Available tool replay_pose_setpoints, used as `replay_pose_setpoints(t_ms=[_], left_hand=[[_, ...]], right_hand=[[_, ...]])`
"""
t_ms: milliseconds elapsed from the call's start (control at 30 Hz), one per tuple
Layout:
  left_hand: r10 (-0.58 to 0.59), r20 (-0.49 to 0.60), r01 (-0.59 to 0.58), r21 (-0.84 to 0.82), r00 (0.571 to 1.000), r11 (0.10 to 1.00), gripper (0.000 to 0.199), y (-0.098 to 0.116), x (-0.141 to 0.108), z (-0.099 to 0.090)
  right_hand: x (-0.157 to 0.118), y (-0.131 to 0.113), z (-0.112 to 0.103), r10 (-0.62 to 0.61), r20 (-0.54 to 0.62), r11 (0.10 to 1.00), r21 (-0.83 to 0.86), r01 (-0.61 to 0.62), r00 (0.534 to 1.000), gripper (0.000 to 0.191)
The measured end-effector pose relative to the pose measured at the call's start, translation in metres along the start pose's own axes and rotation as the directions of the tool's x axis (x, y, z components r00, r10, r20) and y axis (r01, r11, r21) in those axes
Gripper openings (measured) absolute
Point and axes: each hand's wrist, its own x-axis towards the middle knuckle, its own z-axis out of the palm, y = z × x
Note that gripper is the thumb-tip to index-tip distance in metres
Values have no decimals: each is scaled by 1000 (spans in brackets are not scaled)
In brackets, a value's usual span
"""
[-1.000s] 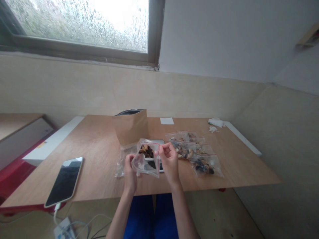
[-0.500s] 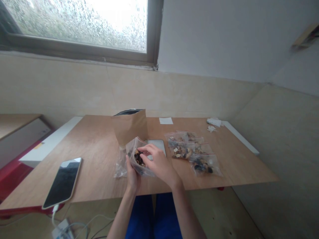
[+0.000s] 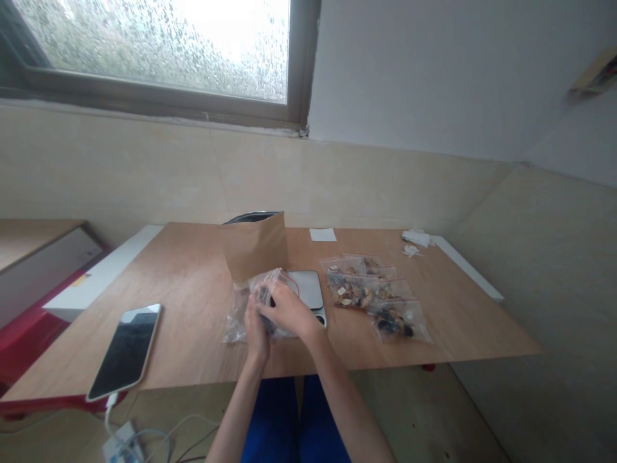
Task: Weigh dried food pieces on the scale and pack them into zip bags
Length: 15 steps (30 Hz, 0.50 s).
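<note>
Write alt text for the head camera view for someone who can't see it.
The left hand and right hand grip a clear zip bag of dark pieces beside a small digital scale on a wooden table. A kraft paper pouch stands behind, filled zip bags lie right, a phone left.

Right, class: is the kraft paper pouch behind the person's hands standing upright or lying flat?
Upright: the kraft paper pouch stands on the wooden table, with its dark inner lining showing at the open top.
</note>
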Motion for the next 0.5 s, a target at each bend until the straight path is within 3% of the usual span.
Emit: replay_pose_setpoints(t_ms=[167,300,500], left_hand=[[31,-118,-30,12,993,999,30,-2,18,1],[31,-129,-36,-35,991,999,24,-7,28,3],[-15,-200,-19,-169,980,985,32,-25,38,-1]], right_hand=[[8,3,9,51,-54,997,-54,-54,997,22],[14,8,14,5,-133,999,-39,-10,991,19],[17,19,18,44,-237,980,200,4,971,14]])
